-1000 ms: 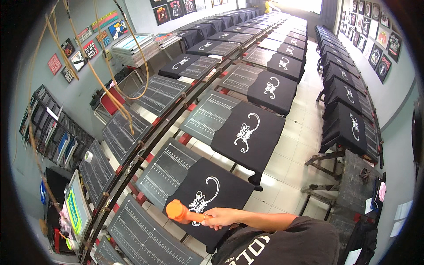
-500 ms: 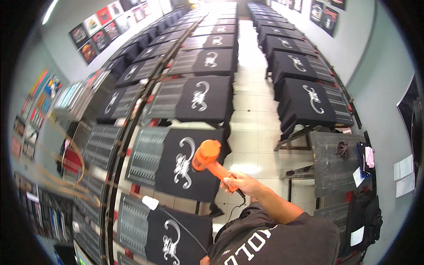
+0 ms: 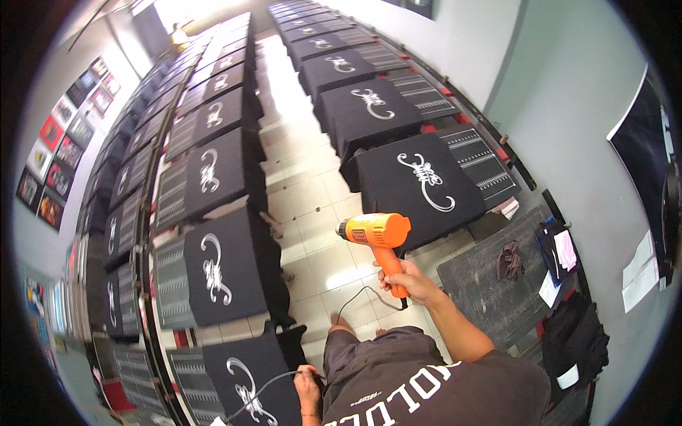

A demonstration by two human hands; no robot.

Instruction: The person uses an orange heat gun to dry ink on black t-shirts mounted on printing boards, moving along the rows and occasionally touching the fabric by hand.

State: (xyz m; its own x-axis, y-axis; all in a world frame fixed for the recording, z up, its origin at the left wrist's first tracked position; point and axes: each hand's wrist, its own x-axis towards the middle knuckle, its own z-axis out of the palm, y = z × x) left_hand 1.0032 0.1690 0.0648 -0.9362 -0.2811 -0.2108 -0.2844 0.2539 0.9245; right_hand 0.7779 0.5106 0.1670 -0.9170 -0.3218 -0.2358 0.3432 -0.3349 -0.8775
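Note:
An orange heat gun (image 3: 386,233) is in my right hand (image 3: 413,282), whose fingers wrap round its handle. Its dark nozzle points left, over the tiled aisle and short of the nearest right-hand shirt. From the handle's base, a thin cord (image 3: 353,292) loops down in front of my legs. Down by my left side, my left hand (image 3: 307,389) closes on a dark cable (image 3: 268,384) that runs to a white piece at the lower edge. Beneath that cable lies a black shirt (image 3: 245,376) with a white curled print, spread on a board.
Rows of boards with black printed shirts (image 3: 220,263) line both sides of the aisle (image 3: 302,206). At right, a bare dark board (image 3: 490,284) carries a crumpled dark cloth (image 3: 509,260). Folded black cloth (image 3: 577,341) and papers lie near the right wall. A person in yellow (image 3: 179,37) stands far back.
My view has turned right, toward the right-hand row. The heat gun has left its place above a left-row shirt and now hangs over the aisle. My left hand has come into fuller view.

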